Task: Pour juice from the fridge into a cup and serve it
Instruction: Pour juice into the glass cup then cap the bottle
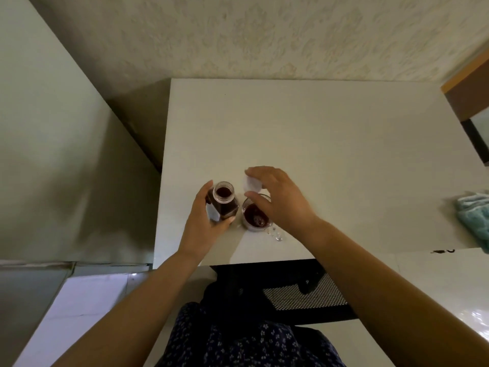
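Near the lower middle of the frame, the left hand (203, 221) grasps the uncapped juice bottle (221, 202); the right hand (277, 200) pinches a white cap (251, 184) above the filled cup (255, 214)

Dark red juice (254, 214), white cap (251, 184), off-white table (317, 133), teal towel (473, 215), navy floral-print garment (238, 340).

Left hand (203, 221) grips open juice bottle (222, 201), upright on white table (330, 144). Just right of bottle, glass cup (254, 215) of dark juice. Right hand (277, 197) above cup, fingers pinching white cap (251, 184). Teal cloth (473, 215) far right of bottle
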